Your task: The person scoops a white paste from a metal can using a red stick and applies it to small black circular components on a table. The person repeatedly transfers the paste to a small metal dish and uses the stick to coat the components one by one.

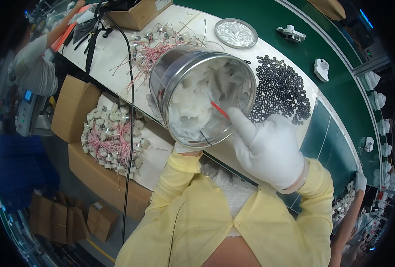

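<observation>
A large silver metal can (157, 78) is tilted so that its open mouth faces me. Inside, thick white grease (190, 95) clings to the wall and lies in a heap. My left hand (182, 148), in a white glove, supports the can from behind and below; most of it is hidden by the can. Over the can's right rim reaches my gloved right hand (268, 149), closed around a thin red stick-like tool (219, 109). The tool's far end meets the grease, so its tip cannot be made out.
Small black rings (282, 89) lie spread right of the can, with a round metal lid (236, 33) beyond. Wired white parts (150, 49) sit behind it; more fill a cardboard box (77, 107) at left. A black cable (130, 133) hangs down. White parts line a green conveyor (304, 51). Co-workers stand nearby.
</observation>
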The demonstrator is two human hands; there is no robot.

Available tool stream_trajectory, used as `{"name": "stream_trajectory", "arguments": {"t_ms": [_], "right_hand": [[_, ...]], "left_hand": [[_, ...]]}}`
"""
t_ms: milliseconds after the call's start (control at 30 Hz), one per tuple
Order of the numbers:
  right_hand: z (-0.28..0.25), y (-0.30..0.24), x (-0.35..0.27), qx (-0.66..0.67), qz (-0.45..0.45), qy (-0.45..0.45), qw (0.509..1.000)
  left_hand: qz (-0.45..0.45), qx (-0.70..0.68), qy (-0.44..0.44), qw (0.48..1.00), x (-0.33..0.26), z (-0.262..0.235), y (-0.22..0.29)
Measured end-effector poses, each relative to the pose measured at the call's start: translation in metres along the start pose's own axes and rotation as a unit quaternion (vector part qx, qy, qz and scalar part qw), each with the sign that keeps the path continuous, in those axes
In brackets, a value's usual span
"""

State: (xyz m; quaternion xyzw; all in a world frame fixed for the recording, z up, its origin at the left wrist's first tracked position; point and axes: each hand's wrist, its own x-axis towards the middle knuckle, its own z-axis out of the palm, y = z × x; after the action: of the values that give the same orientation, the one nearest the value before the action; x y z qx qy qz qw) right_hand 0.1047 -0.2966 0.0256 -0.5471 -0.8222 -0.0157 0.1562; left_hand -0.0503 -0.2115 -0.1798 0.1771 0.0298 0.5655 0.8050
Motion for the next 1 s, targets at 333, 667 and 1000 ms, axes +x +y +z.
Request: {"name": "stream_trajectory", "arguments": {"t_ms": [333,667,1000], "right_hand": [[0.006,-0.003,-0.002,0.105,0.039,0.008,0.994],[0.010,-0.006,-0.004,0.245,0.105,-0.014,0.964],[0.009,-0.004,-0.004,0.480,0.228,-0.123,0.838]], "left_hand": [[-0.009,0.005,-0.006,1.000,-0.005,-0.003,-0.001],[-0.024,0.008,-0.021,0.999,-0.008,-0.006,-0.002],[-0.032,0.007,-0.031,0.999,-0.009,-0.007,-0.001]]}}
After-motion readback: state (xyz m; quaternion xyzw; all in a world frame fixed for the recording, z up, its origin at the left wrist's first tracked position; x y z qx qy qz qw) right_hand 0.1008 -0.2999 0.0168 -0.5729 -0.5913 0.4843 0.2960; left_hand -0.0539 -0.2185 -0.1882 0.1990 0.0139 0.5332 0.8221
